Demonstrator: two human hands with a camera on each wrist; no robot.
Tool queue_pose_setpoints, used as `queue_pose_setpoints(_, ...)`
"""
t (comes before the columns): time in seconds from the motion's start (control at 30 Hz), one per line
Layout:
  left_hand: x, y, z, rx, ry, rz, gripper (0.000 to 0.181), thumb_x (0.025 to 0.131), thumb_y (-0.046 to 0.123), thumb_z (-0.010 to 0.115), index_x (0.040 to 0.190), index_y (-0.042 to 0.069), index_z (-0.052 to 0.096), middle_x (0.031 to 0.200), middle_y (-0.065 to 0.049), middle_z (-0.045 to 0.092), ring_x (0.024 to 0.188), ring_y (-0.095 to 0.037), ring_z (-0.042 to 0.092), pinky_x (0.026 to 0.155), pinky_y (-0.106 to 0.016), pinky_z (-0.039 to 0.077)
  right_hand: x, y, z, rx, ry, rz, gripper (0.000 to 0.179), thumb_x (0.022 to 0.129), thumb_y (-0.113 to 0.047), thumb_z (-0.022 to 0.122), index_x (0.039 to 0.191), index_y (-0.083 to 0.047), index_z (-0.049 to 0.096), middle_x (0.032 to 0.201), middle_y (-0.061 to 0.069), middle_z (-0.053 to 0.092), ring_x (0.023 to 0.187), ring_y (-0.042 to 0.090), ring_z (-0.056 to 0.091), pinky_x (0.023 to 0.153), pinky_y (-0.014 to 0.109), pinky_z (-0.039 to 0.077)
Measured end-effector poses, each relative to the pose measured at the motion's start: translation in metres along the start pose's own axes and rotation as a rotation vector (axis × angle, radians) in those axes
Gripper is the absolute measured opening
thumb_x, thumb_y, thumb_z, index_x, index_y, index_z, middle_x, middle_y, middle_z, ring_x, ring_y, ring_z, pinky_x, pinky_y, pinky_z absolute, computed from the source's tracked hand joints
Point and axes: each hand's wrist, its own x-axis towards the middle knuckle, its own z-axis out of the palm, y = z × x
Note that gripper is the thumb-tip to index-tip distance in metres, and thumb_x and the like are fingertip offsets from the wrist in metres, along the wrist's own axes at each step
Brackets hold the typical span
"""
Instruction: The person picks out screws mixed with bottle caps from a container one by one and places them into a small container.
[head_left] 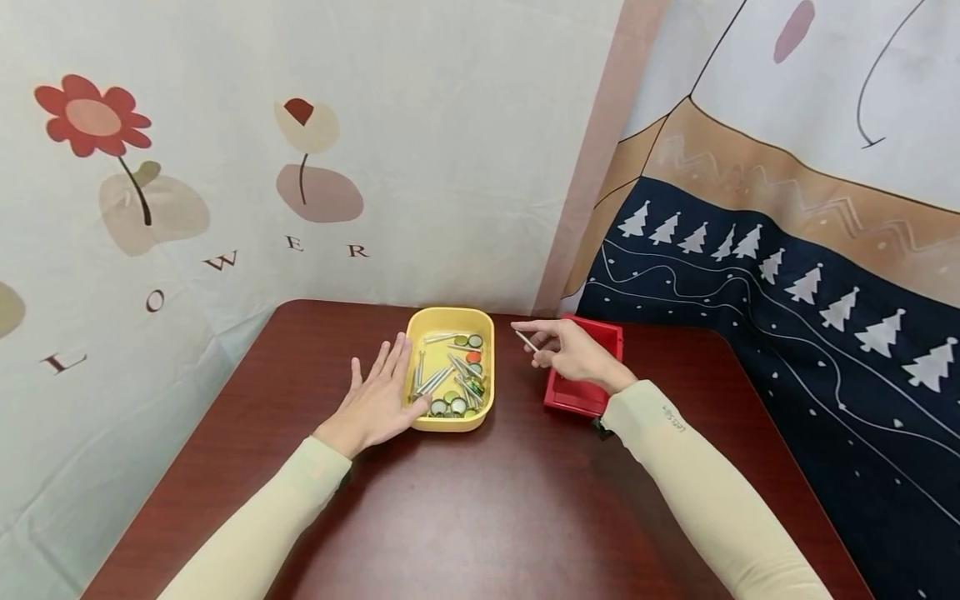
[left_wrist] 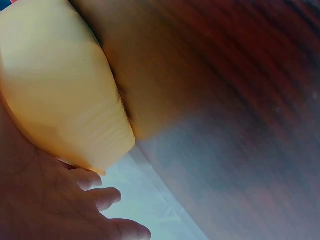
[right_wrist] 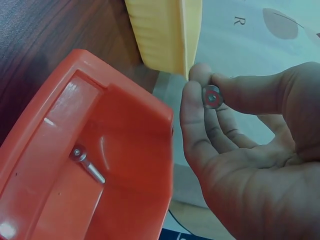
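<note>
My left hand (head_left: 378,400) lies flat with straight fingers along the left side of a yellow tray (head_left: 450,426), its thumb over the near left rim. Inside the tray are slim silver pins (head_left: 435,380) and several bottle caps (head_left: 458,406), green, silver and orange. Between thumb and fingertips, my right hand (head_left: 576,352) pinches a silver pin (head_left: 527,341), its round head (right_wrist: 213,97) facing the right wrist camera. That hand is above the far part of a red bin (head_left: 581,396), fingertips reaching past its left side. One similar pin (right_wrist: 91,168) lies in the bin.
Both containers stand on a dark red-brown table (head_left: 487,517), the bin to the right of the tray. A printed cloth (head_left: 450,150) hangs behind the table's far edge, and a dark blue patterned part (head_left: 750,317) hangs along the right.
</note>
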Motion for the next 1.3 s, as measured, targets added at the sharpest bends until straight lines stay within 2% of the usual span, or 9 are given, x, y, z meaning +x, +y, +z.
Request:
queue_pose_setpoints(0.17,0.0,0.0,0.0,-0.004,0.011,0.007,0.111,0.111,0.061,0.063,0.188,0.004,0.007,0.199,-0.013,0.001,0.185,-0.044,0.008,0.136,-0.091,0.006,-0.003,-0.001,-0.006,0.056,-0.005,0.025,0.064,0.107,0.007,0.07,0.167,-0.015,0.065,0.131,0.023,0.078,0.103,0.028,0.084,0.103,0.051,0.072)
queue_pose_setpoints(0.3,0.0,0.0,0.0,-0.006,0.009,0.005,0.111,0.111,0.061,0.063,0.188,0.004,0.007,0.199,-0.014,0.001,0.185,-0.044,0.007,0.136,-0.091,0.005,-0.005,0.0,-0.01,0.106,0.018,0.073,0.063,0.107,0.005,0.075,0.166,-0.016,0.065,0.131,0.024,0.076,0.102,0.023,0.086,0.104,0.052,0.071)
queue_pose_setpoints(0.47,0.0,-0.001,0.0,-0.005,0.003,-0.003,0.112,0.111,0.061,0.063,0.188,0.005,0.006,0.199,-0.012,-0.001,0.186,-0.043,0.006,0.137,-0.091,0.003,-0.007,0.002,-0.015,0.155,0.054,0.116,0.063,0.106,0.003,0.079,0.165,-0.012,0.064,0.13,0.027,0.075,0.1,0.023,0.088,0.104,0.056,0.07)
queue_pose_setpoints(0.57,0.0,0.0,0.0,-0.006,0.006,-0.003,0.111,0.111,0.061,0.063,0.188,0.004,0.006,0.199,-0.013,0.0,0.185,-0.044,0.006,0.137,-0.091,0.004,-0.01,0.003,-0.018,0.194,0.074,0.141,0.061,0.106,0.003,0.079,0.164,-0.009,0.063,0.13,0.031,0.074,0.101,0.028,0.089,0.105,0.062,0.068)
queue_pose_setpoints(0.7,0.0,0.0,0.0,-0.006,0.004,0.0,0.111,0.111,0.061,0.062,0.188,0.003,0.007,0.199,-0.015,0.002,0.185,-0.045,0.007,0.135,-0.092,0.005,-0.014,0.005,-0.022,0.225,0.108,0.178,0.058,0.107,0.005,0.077,0.162,-0.006,0.064,0.132,0.038,0.072,0.107,0.039,0.089,0.105,0.062,0.067)
queue_pose_setpoints(0.83,0.001,0.001,0.0,-0.002,0.008,0.001,0.111,0.111,0.061,0.062,0.188,0.003,0.006,0.199,-0.015,0.003,0.185,-0.046,0.009,0.135,-0.092,0.004,-0.016,0.008,-0.028,0.2,0.151,0.192,0.056,0.108,0.004,0.076,0.162,-0.003,0.064,0.133,0.039,0.075,0.111,0.042,0.088,0.102,0.056,0.069)
queue_pose_setpoints(1.07,0.002,0.002,0.0,-0.005,0.001,-0.01,0.111,0.111,0.061,0.062,0.188,0.005,0.004,0.199,-0.012,0.0,0.185,-0.046,0.008,0.136,-0.092,0.003,-0.017,0.011,-0.035,0.124,0.204,0.265,0.051,0.109,0.002,0.076,0.158,-0.002,0.065,0.132,0.033,0.079,0.114,0.045,0.085,0.106,0.059,0.067)
queue_pose_setpoints(1.17,0.001,0.002,0.0,-0.002,0.001,-0.013,0.111,0.111,0.062,0.061,0.188,0.005,0.004,0.199,-0.012,0.0,0.185,-0.045,0.008,0.136,-0.092,0.003,-0.018,0.014,-0.036,0.077,0.218,0.299,0.049,0.109,0.002,0.075,0.156,0.001,0.065,0.132,0.032,0.079,0.109,0.04,0.086,0.102,0.052,0.071)
queue_pose_setpoints(1.3,0.0,0.002,0.001,0.0,-0.001,-0.017,0.111,0.112,0.061,0.061,0.188,0.005,0.003,0.199,-0.013,-0.001,0.185,-0.045,0.006,0.136,-0.092,0.002,-0.017,0.018,-0.036,0.008,0.234,0.335,0.047,0.107,0.003,0.075,0.154,0.003,0.066,0.123,0.029,0.08,0.097,0.03,0.085,0.089,0.038,0.074)
